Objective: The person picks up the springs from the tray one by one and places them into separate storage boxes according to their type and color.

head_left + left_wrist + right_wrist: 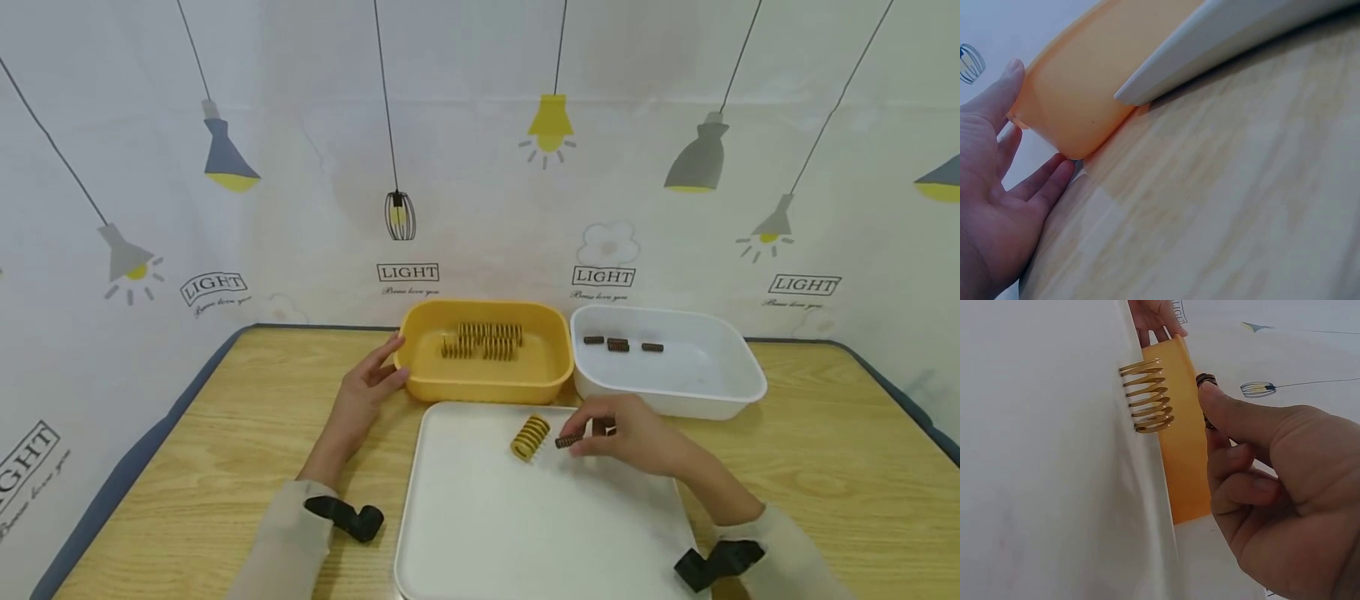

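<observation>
The right hand (630,429) pinches a small dark brown metal coil spring (570,441) between thumb & fingertips, just above the far part of the flat white square tray (480,533); other fingers curled under. Just left of it, one thick yellow metal coil spring (530,437) lies on the tray. The left hand (365,392) is open, fingers relaxed, touching the near-left wall of the yellow plastic bin (457,385).

Progress, judged from the layout: sorting looks nearly done. Yellow bin holds a cluster of yellow springs (483,342); white plastic bin (720,392) to its right holds approx. four dark springs (618,343). Left: the held dark one & the single yellow one on the tray.

All sits on a light wood-grain desk (225,450) w/ dark blue edge. Behind, a white curtain (300,167) printed w/ hanging lamps & "LIGHT" labels.
</observation>
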Available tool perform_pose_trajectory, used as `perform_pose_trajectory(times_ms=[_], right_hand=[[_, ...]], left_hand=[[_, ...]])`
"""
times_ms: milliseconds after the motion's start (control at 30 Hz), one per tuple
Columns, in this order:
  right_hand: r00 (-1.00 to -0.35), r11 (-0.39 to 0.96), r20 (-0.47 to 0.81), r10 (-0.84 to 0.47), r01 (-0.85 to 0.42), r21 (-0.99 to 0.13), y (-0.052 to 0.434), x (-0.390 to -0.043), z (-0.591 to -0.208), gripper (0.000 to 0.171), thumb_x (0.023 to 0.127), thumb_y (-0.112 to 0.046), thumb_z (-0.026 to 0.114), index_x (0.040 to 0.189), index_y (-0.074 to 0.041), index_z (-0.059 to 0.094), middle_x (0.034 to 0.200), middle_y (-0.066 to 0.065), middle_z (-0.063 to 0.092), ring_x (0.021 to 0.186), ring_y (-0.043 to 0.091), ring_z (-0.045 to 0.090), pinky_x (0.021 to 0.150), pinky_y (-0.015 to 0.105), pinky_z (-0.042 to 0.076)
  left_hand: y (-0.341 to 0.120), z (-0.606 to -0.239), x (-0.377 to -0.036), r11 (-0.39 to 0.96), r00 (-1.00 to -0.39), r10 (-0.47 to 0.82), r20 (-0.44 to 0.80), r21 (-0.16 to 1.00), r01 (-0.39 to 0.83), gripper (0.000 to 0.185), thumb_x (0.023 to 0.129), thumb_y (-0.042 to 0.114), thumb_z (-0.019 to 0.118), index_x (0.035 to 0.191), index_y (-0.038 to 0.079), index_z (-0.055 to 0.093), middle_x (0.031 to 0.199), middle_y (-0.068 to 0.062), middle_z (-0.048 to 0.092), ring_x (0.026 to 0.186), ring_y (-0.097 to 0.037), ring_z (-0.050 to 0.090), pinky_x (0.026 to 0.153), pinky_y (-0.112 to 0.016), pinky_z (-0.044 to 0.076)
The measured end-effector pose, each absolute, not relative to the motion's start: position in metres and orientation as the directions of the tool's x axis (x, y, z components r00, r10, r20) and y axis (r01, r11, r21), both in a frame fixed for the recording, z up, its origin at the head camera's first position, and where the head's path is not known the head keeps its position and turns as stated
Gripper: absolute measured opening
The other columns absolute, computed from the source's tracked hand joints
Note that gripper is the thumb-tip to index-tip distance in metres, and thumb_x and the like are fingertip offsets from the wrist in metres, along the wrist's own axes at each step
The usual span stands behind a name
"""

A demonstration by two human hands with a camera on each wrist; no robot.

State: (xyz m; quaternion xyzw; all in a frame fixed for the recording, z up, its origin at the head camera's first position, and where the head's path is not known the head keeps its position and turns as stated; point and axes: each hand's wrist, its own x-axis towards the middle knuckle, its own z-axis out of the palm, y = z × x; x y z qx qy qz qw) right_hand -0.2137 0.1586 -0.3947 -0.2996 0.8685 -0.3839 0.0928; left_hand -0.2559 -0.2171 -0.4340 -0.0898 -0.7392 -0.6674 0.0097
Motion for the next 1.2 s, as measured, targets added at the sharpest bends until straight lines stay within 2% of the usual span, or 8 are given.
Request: perform_pose_trajectory(times_ms=[167,300,500,767,1200], right_hand=[[-0.821,0.568,0.098,-0.562,-0.469,-0.676,0.167,-0.216,-0.386,0.014,0.083,-0.026,0.075,0.097,-0.029,0.072,0.091,-0.015,0.068,0.072,0.013,0.053,0.06,0.024,0.045],[-0.839,0.578,0.115,-0.532,-0.459,-0.674,0.174,-0.217,-0.381,0.015,0.083,-0.025,0.075,0.098,-0.029,0.072,0.09,-0.014,0.067,0.072,0.014,0.053,0.06,0.024,0.045],[-0.853,0.577,0.13,-0.505,-0.446,-0.684,0.18,-0.218,-0.375,0.014,0.084,-0.025,0.075,0.098,-0.028,0.072,0.09,-0.012,0.068,0.071,0.014,0.053,0.058,0.024,0.045],[-0.864,0.593,0.188,-0.468,-0.464,-0.658,0.191,-0.225,-0.366,0.014,0.083,-0.029,0.075,0.097,-0.027,0.072,0.086,-0.01,0.065,0.07,0.014,0.054,0.056,0.024,0.044],[-0.893,0.649,0.19,-0.409,-0.431,-0.627,0.21,-0.239,-0.366,0.017,0.084,-0.036,0.073,0.098,-0.026,0.072,0.086,-0.007,0.064,0.069,0.015,0.055,0.054,0.025,0.045]], left_hand=[[-0.22,-0.447,-0.264,0.124,-0.983,0.105,0.15,0.979,0.162,0.057,0.093,0.025,0.064,0.145,0.017,0.043,0.152,0.012,0.031,0.126,-0.03,0.045,0.092,-0.019,0.044],[-0.22,-0.447,-0.264,0.132,-0.983,0.101,0.152,0.977,0.165,0.057,0.092,0.027,0.065,0.145,0.018,0.044,0.152,0.012,0.031,0.125,-0.029,0.046,0.093,-0.019,0.044],[-0.22,-0.445,-0.264,0.108,-0.985,0.11,0.134,0.983,0.146,0.055,0.093,0.023,0.064,0.145,0.018,0.044,0.153,0.011,0.03,0.126,-0.031,0.045,0.091,-0.017,0.044],[-0.215,-0.424,-0.25,0.119,-0.985,0.122,0.118,0.984,0.133,0.054,0.096,0.012,0.059,0.146,0.009,0.039,0.156,0.0,0.025,0.128,-0.036,0.042,0.089,-0.016,0.045],[-0.215,-0.422,-0.248,0.115,-0.986,0.125,0.112,0.985,0.126,0.054,0.096,0.014,0.06,0.146,0.01,0.04,0.155,0.002,0.027,0.129,-0.037,0.041,0.092,-0.018,0.044]])
